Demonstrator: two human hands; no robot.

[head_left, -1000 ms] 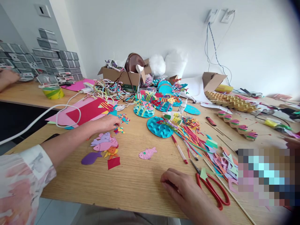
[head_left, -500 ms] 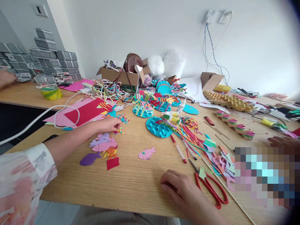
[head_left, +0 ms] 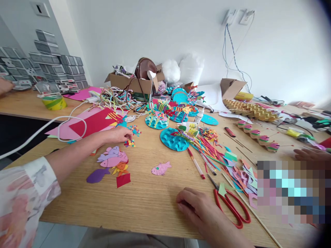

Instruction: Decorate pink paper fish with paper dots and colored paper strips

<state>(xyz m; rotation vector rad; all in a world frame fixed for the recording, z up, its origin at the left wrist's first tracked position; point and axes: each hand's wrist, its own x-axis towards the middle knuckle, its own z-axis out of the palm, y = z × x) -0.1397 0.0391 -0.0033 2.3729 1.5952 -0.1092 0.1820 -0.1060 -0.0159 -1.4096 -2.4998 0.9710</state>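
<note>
One pink paper fish (head_left: 160, 169) lay between left hand (head_left: 120, 134) and right hand (head_left: 195, 205). Left apparently picked at paper dots (head_left: 130, 143) — couldn't tell its grip; right loosely curled, contents hidden. Next likely needed a fine pinch.

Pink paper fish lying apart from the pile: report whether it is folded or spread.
Spread flat: the pink paper fish shows its full outline, snout to tail, on the tabletop.

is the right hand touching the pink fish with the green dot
Apart. The head view shows a strip of bare tabletop between the curled fingers of the right hand and the pink fish.
</note>
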